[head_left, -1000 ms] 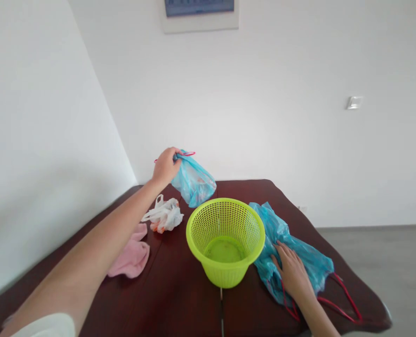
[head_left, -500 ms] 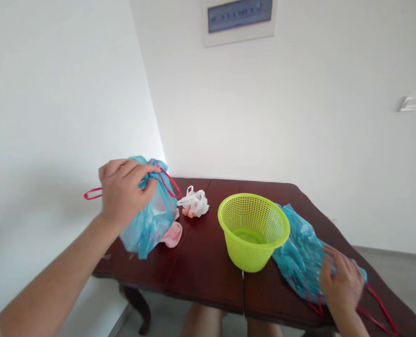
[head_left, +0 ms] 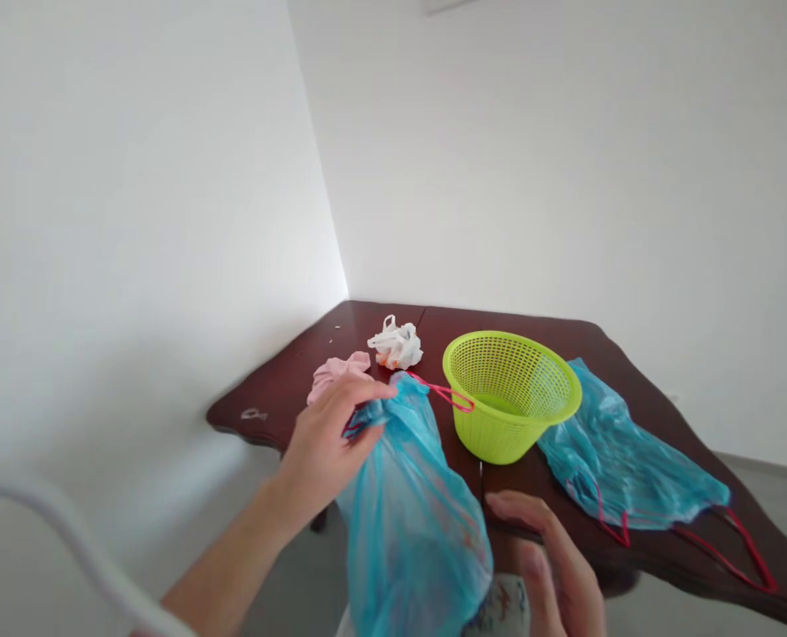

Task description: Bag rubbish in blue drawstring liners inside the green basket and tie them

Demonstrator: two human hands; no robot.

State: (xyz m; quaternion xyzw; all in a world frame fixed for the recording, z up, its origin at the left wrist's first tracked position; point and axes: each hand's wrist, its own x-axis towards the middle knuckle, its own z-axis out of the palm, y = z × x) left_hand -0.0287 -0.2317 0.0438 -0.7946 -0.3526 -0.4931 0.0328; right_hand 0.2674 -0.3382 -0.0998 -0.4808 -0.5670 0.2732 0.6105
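Note:
My left hand (head_left: 330, 442) grips the gathered top of a blue plastic bag (head_left: 420, 522) with a red drawstring. The bag hangs over the table's front edge, bulging low, its contents unclear through the film. To the right of the bag, my right hand (head_left: 552, 566) is empty, thumb and fingers apart, not touching it. Beyond the hands stands a yellow-green plastic basket (head_left: 499, 451), with nothing seen inside. A second blue plastic bag (head_left: 638, 469) lies flat beside the basket, its red drawstring spread toward the table's right edge.
A pink cloth (head_left: 340, 370) lies on the dark wooden table (head_left: 266, 389), left of a crumpled white plastic bag (head_left: 398, 345). Small white scraps and a pale mark show on the left part. White walls border the table. A blurred white cord (head_left: 67, 540) crosses the lower left.
My left hand has carried the blue bag from the table's left side to the front edge, uncovering the pink cloth. My right hand has moved left, away from the flat bag. The view has shifted.

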